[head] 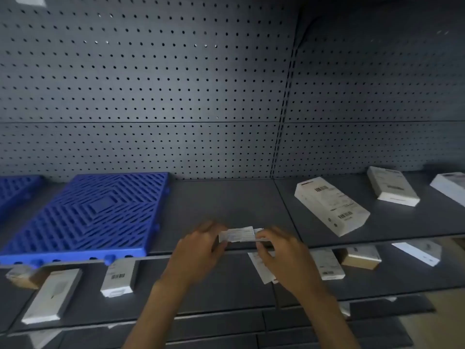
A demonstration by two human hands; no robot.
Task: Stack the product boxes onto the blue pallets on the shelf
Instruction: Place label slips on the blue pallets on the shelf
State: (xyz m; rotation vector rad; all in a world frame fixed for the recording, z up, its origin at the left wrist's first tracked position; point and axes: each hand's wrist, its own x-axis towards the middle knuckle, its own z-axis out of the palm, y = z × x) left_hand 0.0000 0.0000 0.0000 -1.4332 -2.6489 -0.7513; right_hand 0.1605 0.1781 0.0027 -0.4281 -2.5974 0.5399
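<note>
Both hands hold one small white product box (237, 234) just above the front edge of the upper shelf. My left hand (198, 250) grips its left end and my right hand (281, 255) grips its right end. A blue slatted pallet (90, 212) lies bare on the shelf to the left of the hands, and the corner of a second blue pallet (15, 190) shows at the far left. Three white boxes lie flat on the shelf at the right: a large one (331, 205), another behind it (392, 186), and one cut off by the frame edge (450, 187).
A grey pegboard wall (176, 84) backs the shelf (226, 197). The lower shelf (201, 285) carries several loose boxes: white ones at left (50, 295), (117, 277), white ones under my right hand (263, 269) and at right (327, 264), (420, 251), and a tan box (359, 258).
</note>
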